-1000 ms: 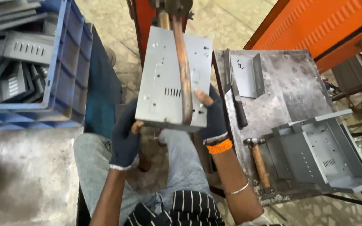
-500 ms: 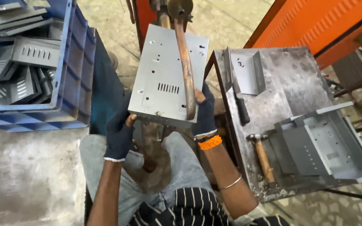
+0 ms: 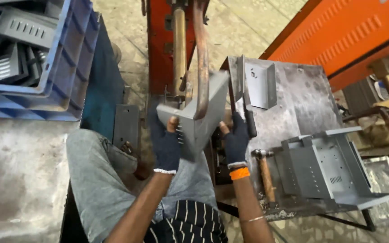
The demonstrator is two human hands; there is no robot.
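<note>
Both my hands wear dark gloves and grip one grey sheet-metal panel, now tilted on edge. My left hand holds its lower left side. On the panel's right edge sits my right hand, with an orange band at the wrist. The panel rests between the two copper arms of a spot welder; the curved upper arm crosses in front of the panel. The vented face of the panel is mostly turned away from view.
A blue crate of grey vented metal parts stands at upper left. A steel table at right carries a bent bracket, a hammer, a file and a folded grey chassis. An orange machine stands behind.
The panel has been turned from flat and face-up to steeply tilted on edge between the welder arms. Both hands moved with it, and the view has shifted left.
</note>
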